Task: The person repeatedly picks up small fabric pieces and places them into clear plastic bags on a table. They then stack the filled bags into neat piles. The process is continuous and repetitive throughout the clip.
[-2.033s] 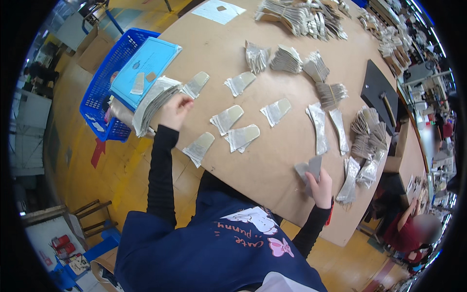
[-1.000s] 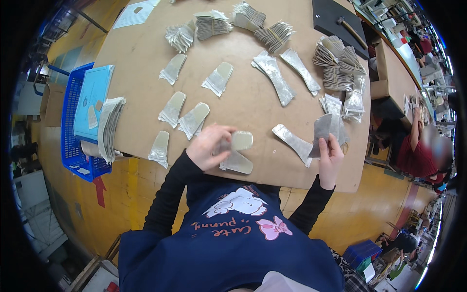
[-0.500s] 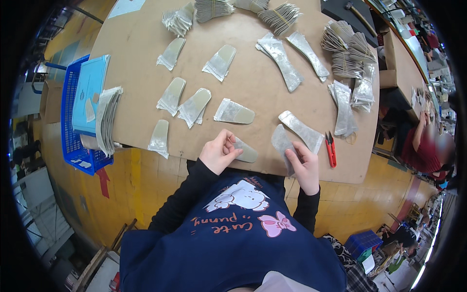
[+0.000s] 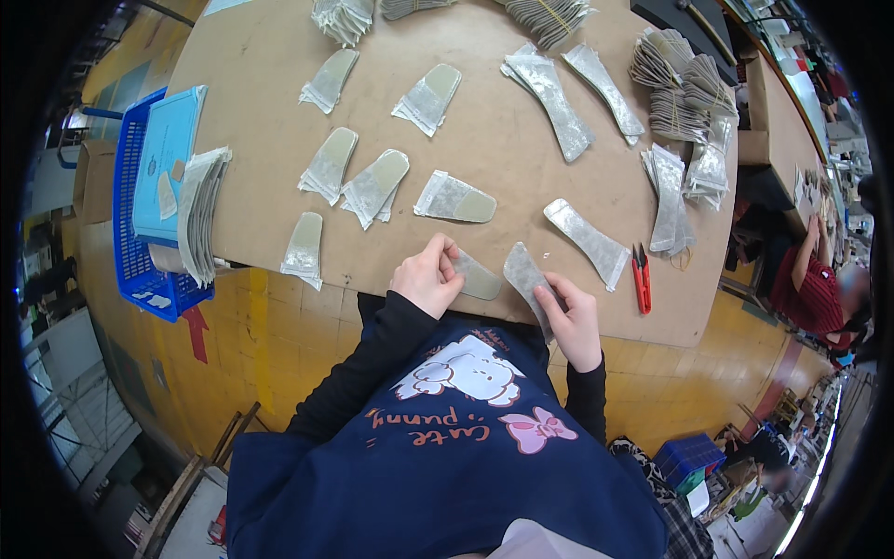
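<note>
Near the table's front edge, my left hand [image 4: 429, 279] is closed in a pinch at the end of a tapered grey-green piece [image 4: 481, 280]. Its fingers cover that end. A little to the right, my right hand [image 4: 571, 322] grips a longer, curved grey piece [image 4: 527, 279] between thumb and fingers, its free end pointing away from me. The two held pieces are apart. Just beyond my right hand lies another curved grey piece [image 4: 587, 244]. Red-handled thread snips [image 4: 642, 279] rest to its right. Beyond my left hand lies a tapered piece with a whitish end [image 4: 455, 197].
Several tapered pieces [image 4: 375, 186] lie spread over the left half of the brown table [image 4: 251, 121]. Banded bundles [image 4: 684, 84] stand at the far right. A blue basket [image 4: 128, 205] hangs by the left edge. A hammer [image 4: 705, 30] lies at the far right.
My right hand has moved left with the curved piece, bringing it closer to the tapered piece in my left hand. The whole view has shifted slightly.
</note>
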`<state>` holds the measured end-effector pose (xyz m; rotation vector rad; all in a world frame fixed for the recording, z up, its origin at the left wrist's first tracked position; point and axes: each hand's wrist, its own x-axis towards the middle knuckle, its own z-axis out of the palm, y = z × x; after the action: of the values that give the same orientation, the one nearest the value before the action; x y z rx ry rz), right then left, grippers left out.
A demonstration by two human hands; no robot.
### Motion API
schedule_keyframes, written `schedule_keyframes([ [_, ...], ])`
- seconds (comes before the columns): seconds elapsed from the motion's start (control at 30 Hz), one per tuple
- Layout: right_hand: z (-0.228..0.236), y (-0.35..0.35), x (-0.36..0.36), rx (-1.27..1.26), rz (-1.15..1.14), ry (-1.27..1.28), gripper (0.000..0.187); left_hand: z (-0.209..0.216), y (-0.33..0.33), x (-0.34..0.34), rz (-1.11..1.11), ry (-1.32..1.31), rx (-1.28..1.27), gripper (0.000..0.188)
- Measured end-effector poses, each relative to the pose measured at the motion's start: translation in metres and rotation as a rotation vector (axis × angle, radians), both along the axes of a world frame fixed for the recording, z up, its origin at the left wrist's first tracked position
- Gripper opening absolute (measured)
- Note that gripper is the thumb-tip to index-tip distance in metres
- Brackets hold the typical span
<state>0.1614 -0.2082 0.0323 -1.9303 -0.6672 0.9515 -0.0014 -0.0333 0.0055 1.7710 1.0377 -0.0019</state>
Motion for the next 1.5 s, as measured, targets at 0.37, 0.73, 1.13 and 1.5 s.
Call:
schedule_keyframes([
  [0.37, -0.005, 0.01, -0.01, -0.105, 0.223, -0.217, 0.017, 0.003, -0.001, 0.002, 0.004, 0.034, 0.006, 0.026],
  [0.73, -0.004, 0.021, -0.012, -0.104, 0.348, -0.455, 0.018, 0.001, 0.004, -0.004, -0.015, -0.034, -0.066, 0.024],
  [1.13, -0.005, 0.025, -0.018, -0.091, 0.303, -0.555, 0.019, 0.003, -0.005, -0.001, 0.074, -0.018, 0.027, 0.026],
  [1.5, -0.017, 0.032, 0.049, -0.045, -0.036, -0.979, 0.026, 0.0, 0.014, 0.003, 0.083, -0.197, -0.008, 0.018],
])
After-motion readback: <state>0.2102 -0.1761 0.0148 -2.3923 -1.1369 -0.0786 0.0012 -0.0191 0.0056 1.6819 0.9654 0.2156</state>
